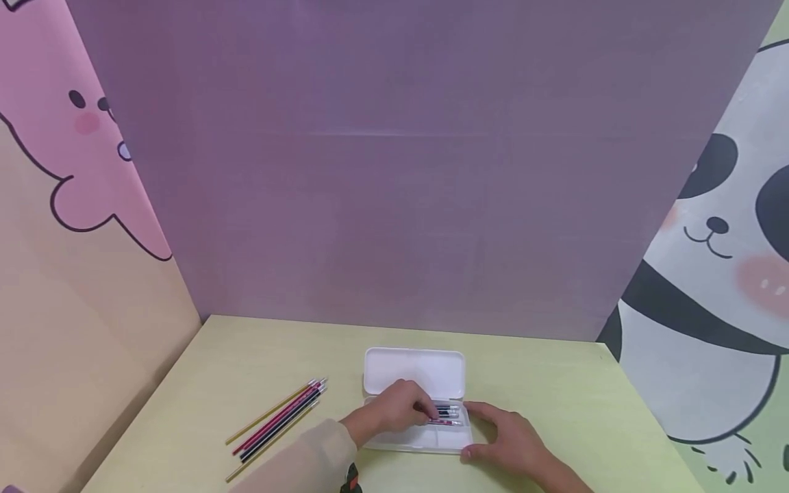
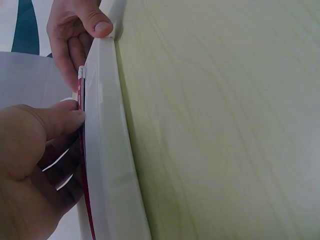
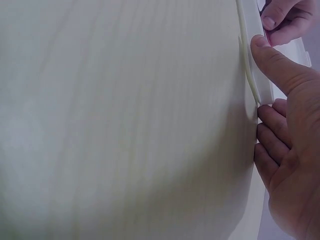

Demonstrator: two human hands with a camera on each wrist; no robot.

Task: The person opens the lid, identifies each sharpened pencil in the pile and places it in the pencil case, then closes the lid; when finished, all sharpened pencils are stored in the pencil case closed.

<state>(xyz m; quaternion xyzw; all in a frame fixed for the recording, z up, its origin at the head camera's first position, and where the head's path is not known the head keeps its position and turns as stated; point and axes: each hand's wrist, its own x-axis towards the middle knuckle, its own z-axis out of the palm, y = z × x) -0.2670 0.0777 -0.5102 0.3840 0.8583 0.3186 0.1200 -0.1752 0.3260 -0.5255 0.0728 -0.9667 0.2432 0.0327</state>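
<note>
A white pencil case (image 1: 413, 450) lies on the table with its lid (image 1: 414, 371) folded back. My left hand (image 1: 397, 407) is over the tray, pinching a red pencil (image 2: 84, 170) between thumb and fingers. The eraser end of that pencil points toward my right hand (image 1: 511, 441). Several dark pencils (image 1: 453, 409) lie in the case beside it, partly hidden by the left hand. My right hand holds the right end of the case, thumb at the front corner and index finger at the back corner. In the right wrist view its thumb (image 3: 275, 62) presses on the rim.
Left of the case, several loose pencils (image 1: 274, 424) in gold, red and black lie slanted on the pale wood-grain table (image 1: 530, 370). A purple panel (image 1: 394, 171) rises behind the table. Cartoon-printed walls (image 1: 709, 308) stand at both sides.
</note>
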